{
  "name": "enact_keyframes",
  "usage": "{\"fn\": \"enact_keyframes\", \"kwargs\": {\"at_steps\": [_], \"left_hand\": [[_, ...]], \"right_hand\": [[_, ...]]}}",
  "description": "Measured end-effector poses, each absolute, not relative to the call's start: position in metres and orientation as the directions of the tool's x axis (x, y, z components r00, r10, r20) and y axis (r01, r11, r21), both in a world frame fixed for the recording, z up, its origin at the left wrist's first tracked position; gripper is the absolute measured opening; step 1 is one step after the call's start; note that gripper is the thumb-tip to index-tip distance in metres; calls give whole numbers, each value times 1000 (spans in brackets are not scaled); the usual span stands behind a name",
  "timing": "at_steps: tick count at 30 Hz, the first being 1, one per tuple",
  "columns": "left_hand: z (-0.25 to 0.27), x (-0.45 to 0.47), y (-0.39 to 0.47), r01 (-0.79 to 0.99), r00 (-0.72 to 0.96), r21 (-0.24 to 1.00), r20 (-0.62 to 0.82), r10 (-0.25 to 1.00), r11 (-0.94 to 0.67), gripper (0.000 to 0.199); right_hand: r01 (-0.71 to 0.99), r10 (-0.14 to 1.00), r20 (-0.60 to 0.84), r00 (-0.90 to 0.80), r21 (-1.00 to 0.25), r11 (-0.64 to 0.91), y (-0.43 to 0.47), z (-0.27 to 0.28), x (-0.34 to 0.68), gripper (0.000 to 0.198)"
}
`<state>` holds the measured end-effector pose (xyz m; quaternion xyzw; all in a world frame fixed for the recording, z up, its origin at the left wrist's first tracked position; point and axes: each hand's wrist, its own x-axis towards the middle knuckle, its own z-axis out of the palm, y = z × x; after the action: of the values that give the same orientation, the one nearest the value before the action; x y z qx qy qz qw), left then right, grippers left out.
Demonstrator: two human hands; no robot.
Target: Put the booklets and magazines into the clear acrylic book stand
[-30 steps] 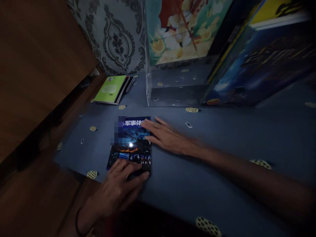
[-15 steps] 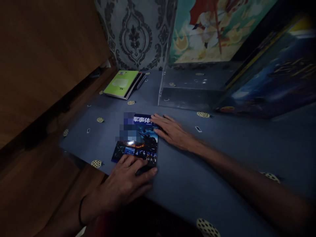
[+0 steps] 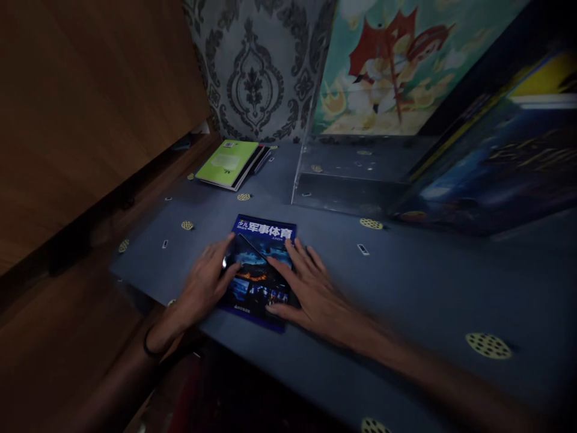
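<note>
A dark blue book (image 3: 256,273) with white Chinese lettering and battle pictures lies flat on the patterned table. My left hand (image 3: 202,282) rests at its left edge, fingers stretched forward and thumb over the cover. Against the right edge lies my right hand (image 3: 311,288), fingers spread, thumb and part of the palm reaching onto the cover. Both hands are open and touch the book without lifting it. A dark band circles my left wrist.
Farther back on the table (image 3: 406,288), a green book (image 3: 229,163) tops a small stack. A clear acrylic stand (image 3: 342,186) is at the back, near a picture of a figure with a red umbrella (image 3: 387,66). A big blue book (image 3: 505,156) leans at right; a wooden panel (image 3: 90,108) rises at left.
My left hand has moved from the book's near edge to its left side. My right hand has come lower along the right edge. The book has turned slightly, and its title shows fully.
</note>
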<state>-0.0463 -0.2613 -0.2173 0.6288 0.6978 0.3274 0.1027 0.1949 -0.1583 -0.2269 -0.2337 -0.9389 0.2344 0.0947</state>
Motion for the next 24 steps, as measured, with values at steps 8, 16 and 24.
{"fn": "enact_keyframes", "kwargs": {"at_steps": [8,16,24], "left_hand": [[-198,-42,-241,-283,-275,927,-326,905,248,60],[-186,-31,-231,-416,-259,899,-259,931,134,52],[-177,-28,-224,-449,-333,889,-264,905,94,71]], "right_hand": [[426,522,-3,-853,-581,693,-156,-220,196,93],[390,663,1,-749,-808,441,-157,-216,202,98],[49,724,311,-616,-902,429,-142,-218,204,49]]}}
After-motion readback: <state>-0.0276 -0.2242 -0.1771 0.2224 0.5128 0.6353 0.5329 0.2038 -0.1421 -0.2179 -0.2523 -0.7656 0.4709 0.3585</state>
